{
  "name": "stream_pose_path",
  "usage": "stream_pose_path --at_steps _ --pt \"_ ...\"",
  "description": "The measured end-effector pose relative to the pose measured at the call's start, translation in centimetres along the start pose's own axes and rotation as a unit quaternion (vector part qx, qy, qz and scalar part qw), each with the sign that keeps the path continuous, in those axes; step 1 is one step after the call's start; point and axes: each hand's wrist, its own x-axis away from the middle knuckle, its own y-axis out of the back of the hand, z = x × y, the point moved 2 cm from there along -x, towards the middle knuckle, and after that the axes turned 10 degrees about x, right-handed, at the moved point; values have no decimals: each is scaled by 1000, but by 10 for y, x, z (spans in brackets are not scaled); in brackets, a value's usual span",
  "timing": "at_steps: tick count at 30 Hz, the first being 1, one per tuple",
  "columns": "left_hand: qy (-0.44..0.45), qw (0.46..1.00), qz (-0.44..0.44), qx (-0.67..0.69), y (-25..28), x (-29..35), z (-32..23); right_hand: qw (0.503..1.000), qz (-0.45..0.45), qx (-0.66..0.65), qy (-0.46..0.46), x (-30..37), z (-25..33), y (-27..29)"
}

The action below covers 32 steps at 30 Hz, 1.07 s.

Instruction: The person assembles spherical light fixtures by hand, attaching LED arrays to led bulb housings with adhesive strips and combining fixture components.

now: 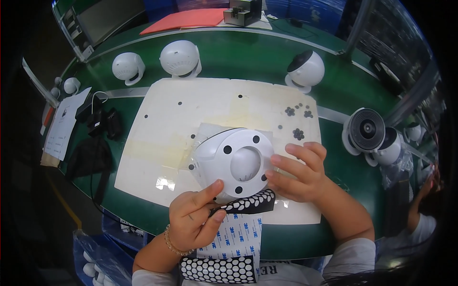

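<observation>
A white rounded device (210, 148) lies in front of me on a clear plastic sheet. Its ring-shaped base (223, 169) faces up, with several black round pads stuck around the central opening. My left hand (193, 219) is closed on a curled black sheet with white round holes (250, 202), pinched just below the base; one finger touches the base's lower edge. Stretched and spread, the fingers of my right hand (300, 174) rest on the base's right rim, beside one pad. Below hangs printed backing paper (238, 233), then another black perforated sheet (219, 270).
A pale board (157, 138) covers the green table (267, 52); black dots lie on it. White devices (181, 58) (128, 66) (307, 69) line its far side, with another (365, 129) at right. Black adapters (98, 121) lie left. A co-worker's arm (422, 195) shows far right.
</observation>
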Motion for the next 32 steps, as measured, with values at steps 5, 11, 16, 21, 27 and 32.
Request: stream_pose_path --at_steps 5,11,16,21,27,32 --pt "9 1000 -1 -1 3 1 -1 974 26 -160 -158 -30 -9 -2" --pt "-6 1000 13 -24 3 0 -1 940 183 -232 -172 -75 -17 -19" --pt "9 1000 -6 -27 6 1 -4 887 114 -303 -329 -69 -48 -16" --pt "19 998 41 -42 12 -1 -5 965 18 -54 -257 -60 -80 -56" --pt "24 996 65 -59 9 -5 -4 939 159 166 -258 16 -149 -121" --pt "44 994 77 -68 11 -2 -4 920 231 65 -310 47 -168 -120"
